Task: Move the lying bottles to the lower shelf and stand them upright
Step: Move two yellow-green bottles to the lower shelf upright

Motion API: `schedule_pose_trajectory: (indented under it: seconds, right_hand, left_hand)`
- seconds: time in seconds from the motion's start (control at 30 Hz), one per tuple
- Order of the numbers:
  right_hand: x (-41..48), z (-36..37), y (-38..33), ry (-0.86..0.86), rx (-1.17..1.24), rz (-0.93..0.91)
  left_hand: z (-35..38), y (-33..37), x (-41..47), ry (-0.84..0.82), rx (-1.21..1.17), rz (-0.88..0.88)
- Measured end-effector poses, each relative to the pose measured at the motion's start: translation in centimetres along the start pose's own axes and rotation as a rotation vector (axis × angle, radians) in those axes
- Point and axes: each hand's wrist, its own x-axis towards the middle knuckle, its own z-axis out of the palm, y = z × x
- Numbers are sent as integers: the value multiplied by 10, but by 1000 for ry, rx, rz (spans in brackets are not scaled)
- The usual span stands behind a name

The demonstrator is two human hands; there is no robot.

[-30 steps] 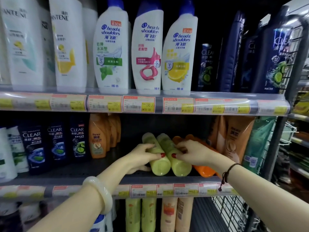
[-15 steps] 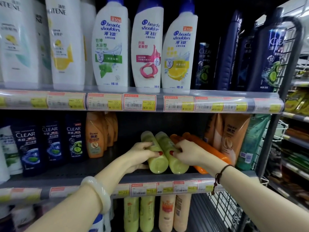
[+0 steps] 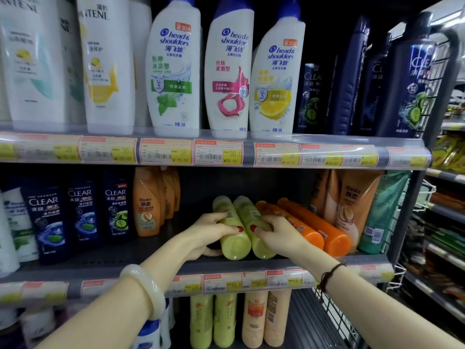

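Note:
Two green bottles lie side by side on the middle shelf, bases toward me. My left hand wraps the left green bottle, thumb under it. My right hand grips the right green bottle from its right side. Beside them lie two orange bottles, the left orange bottle partly behind my right hand and the right orange bottle further right. On the lower shelf stand upright green bottles and peach bottles.
Dark Clear bottles and orange Rejoice bottles stand left on the middle shelf. Orange and green refill pouches stand right. White shampoo bottles fill the top shelf. A wire rack borders the lower shelf's right side.
Both hands have stayed on the two green bottles, closing a little more around them. The view has shifted slightly, showing more of the orange bottles.

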Motion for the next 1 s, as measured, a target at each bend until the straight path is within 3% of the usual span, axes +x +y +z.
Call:
schedule_pose_trajectory:
  seconds: [0.17, 0.37, 0.67, 1.0]
  right_hand:
    - [-4, 5, 16, 62, 240, 54]
    - [-9, 6, 18, 124, 364, 46]
    - [-14, -3, 10, 165, 434, 104]
    - [-33, -7, 9, 182, 347, 10]
  left_hand:
    - [4, 2, -3, 10, -8, -1]
    - [7, 2, -3, 41, -64, -1]
    - [7, 17, -13, 66, -83, -12]
    - [12, 13, -26, 80, 40, 12]
